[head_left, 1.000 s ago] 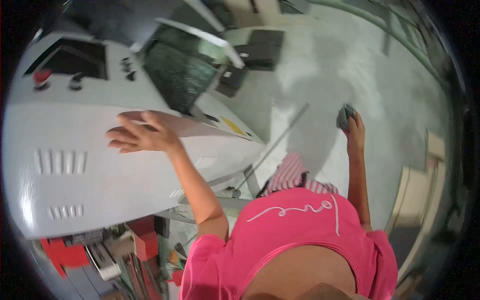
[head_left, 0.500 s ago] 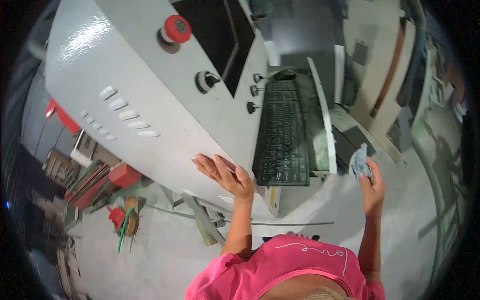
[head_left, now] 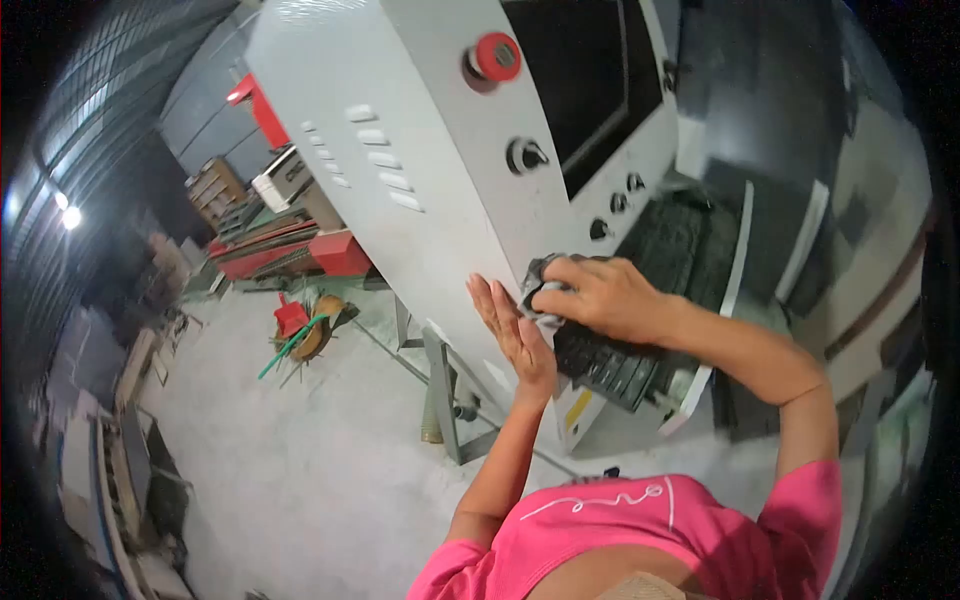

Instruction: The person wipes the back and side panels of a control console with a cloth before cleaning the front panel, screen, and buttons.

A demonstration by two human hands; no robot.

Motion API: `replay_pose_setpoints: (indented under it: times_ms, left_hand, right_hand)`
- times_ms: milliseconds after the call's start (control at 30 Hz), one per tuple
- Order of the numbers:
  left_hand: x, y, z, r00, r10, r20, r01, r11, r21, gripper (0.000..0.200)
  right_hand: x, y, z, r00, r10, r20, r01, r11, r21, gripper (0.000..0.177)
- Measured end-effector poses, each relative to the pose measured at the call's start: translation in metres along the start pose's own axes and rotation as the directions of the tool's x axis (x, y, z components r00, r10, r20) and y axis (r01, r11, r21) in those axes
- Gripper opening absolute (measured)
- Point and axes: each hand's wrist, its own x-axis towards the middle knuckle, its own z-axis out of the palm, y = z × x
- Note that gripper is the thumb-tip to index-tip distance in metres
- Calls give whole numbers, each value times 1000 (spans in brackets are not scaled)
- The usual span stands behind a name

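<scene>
My left hand (head_left: 518, 335) lies with its fingers stretched out against the side of a white machine cabinet (head_left: 440, 190). Close beside it, my right hand (head_left: 618, 298) grips a crumpled grey cloth (head_left: 536, 285) at the cabinet's front edge, just below the control panel. Under the right forearm is a dusty black keyboard (head_left: 665, 250) on a pull-out shelf, partly hidden by that arm. Above the hands, the panel carries a black rotary switch (head_left: 525, 156), a red emergency stop button (head_left: 497, 57) and a dark screen (head_left: 585, 85).
A red dustpan (head_left: 291, 318) and a broom (head_left: 318, 335) lie on the concrete floor at left. Behind them are stacked materials and a red block (head_left: 340, 254). Metal legs (head_left: 442, 395) support the cabinet; long boards (head_left: 885, 230) stand at right.
My right hand has moved left with the cloth, from beyond the keyboard to the cabinet edge. My left hand stays on the cabinet side. The view has swung left.
</scene>
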Motion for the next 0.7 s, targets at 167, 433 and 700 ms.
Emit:
replay_pose_setpoints:
  times_ms: [167,433,700]
  left_hand:
    - [-8,-11,8,999,6,-33,-2,994,108,56]
    - [-1,2,8,999,-5,-35,11,988,156,59]
    - [1,3,7,999,31,-29,-25,982,187,59]
  right_hand:
    - [54,13,-19,936,-231,-264,199,969,-145,18]
    - [151,53,-75,804,-218,-554,13,937,-350,26]
    - [252,90,-130,643,-215,-735,-34,951,-308,22]
